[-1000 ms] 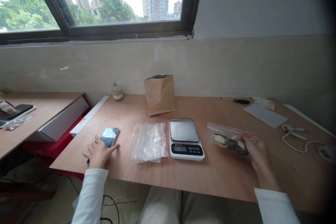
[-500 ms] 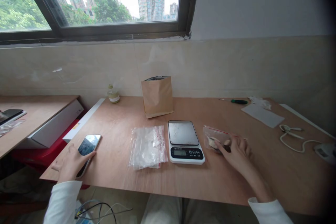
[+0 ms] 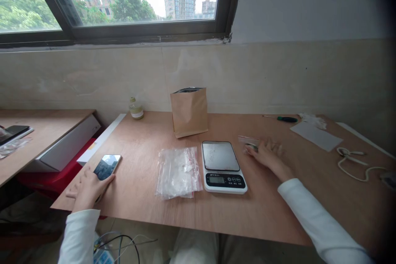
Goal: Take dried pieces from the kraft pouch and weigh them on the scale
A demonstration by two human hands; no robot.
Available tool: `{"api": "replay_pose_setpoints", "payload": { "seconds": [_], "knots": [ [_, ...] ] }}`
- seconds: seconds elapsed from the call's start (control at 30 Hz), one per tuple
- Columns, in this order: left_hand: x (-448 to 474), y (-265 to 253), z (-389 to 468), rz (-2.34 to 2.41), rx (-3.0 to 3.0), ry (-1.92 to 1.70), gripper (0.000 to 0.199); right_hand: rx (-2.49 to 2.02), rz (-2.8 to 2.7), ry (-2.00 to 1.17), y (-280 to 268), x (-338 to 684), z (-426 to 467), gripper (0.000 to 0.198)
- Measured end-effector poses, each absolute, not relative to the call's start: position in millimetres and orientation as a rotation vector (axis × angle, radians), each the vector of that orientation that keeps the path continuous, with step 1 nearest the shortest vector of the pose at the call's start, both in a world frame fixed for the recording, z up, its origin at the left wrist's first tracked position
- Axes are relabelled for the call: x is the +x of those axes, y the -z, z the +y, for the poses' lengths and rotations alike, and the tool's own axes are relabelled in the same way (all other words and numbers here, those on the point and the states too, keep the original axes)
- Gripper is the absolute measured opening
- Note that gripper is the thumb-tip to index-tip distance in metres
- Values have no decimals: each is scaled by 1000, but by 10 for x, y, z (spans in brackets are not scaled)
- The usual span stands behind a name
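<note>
My left hand (image 3: 89,187) lies over the lower part of a smartphone (image 3: 107,166) at the table's left, its thumb across the phone and its fingers spread beyond the left edge. On the right, my right hand (image 3: 269,154) grips a small clear zip bag (image 3: 246,140) that holds something pale and dark; the hand covers most of it. Left of that bag stands a white kitchen scale (image 3: 221,156) with a bare metal plate; its display is unreadable. A stack of clear zip bags (image 3: 177,173) lies flat beside the scale.
A brown paper pouch (image 3: 189,113) stands open-topped behind the scale. A small bottle (image 3: 136,110) sits at the back left. Toward the back right lie a green-handled screwdriver (image 3: 287,119), a white sheet (image 3: 317,135) and a white cable (image 3: 352,165). Cords (image 3: 123,243) hang below the front edge.
My right hand has shifted back and left, and the filled zip bag with it, more covered now. My left hand stays on the smartphone. The whole view has shifted slightly.
</note>
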State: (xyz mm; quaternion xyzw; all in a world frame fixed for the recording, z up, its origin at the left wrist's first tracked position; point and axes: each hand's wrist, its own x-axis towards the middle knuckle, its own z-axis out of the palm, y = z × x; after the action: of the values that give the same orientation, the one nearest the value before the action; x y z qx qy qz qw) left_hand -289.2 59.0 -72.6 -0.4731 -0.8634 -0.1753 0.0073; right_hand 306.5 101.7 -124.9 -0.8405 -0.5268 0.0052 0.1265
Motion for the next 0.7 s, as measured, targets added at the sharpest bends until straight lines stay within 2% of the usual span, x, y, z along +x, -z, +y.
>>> {"api": "replay_pose_setpoints", "payload": {
  "seconds": [0.07,0.2,0.3,0.43,0.6,0.7],
  "knots": [
    [-2640,735,590,-2650,-1482,556,96,-2371,-1624,-40,944,2862,1246,71],
    [-1841,698,603,-2445,-1685,773,68,-1718,-2066,69,155,2212,1756,58],
    [-1249,642,598,-2346,-2046,1031,57,-1383,-2296,128,-273,1713,2112,60],
    [-752,541,557,-2125,-2440,1440,50,-1486,-2366,199,-442,1343,2386,70],
    [-597,450,567,-1992,-2521,1699,47,-1410,-2296,558,-470,1311,2167,38],
    [-588,400,588,-2020,-2414,1825,51,-1336,-2348,722,-477,1343,1747,29]
  ]
}}
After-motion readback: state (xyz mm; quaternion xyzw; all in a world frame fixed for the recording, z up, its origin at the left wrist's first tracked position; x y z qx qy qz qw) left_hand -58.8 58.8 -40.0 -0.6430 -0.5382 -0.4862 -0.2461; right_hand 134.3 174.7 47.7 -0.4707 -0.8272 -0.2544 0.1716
